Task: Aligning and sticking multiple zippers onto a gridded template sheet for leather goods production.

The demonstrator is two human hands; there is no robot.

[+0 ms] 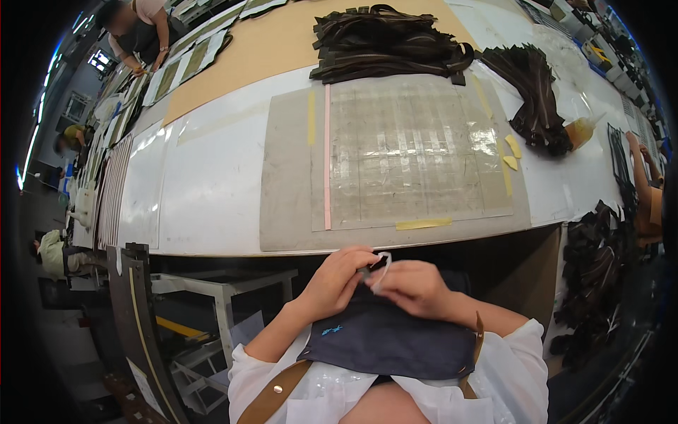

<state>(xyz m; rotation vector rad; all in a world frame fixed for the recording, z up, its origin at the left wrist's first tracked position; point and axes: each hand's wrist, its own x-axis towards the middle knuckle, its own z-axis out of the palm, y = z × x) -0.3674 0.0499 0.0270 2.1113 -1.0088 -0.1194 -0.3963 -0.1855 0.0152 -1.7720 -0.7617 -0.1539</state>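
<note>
In front of my dark apron (395, 339), just off the table's near edge, my two hands are close together. My left hand (335, 279) is closed, its fingers curled around something small and greyish that I cannot make out. My right hand (417, 286) pinches a thin white strip (383, 274), which loops up between the hands. Beyond them on the table lies a grey board (289, 184) with a clear, taped plastic sheet (417, 152) on it and a pink strip (327, 162) along its left side.
Dark zippers lie in a pile (388, 42) at the back, with another bundle (526, 92) to its right. A small amber bottle (583, 131) is beside that bundle. Dark strips (593, 275) hang at the right. A white metal frame (226, 290) stands at lower left. Other people work nearby.
</note>
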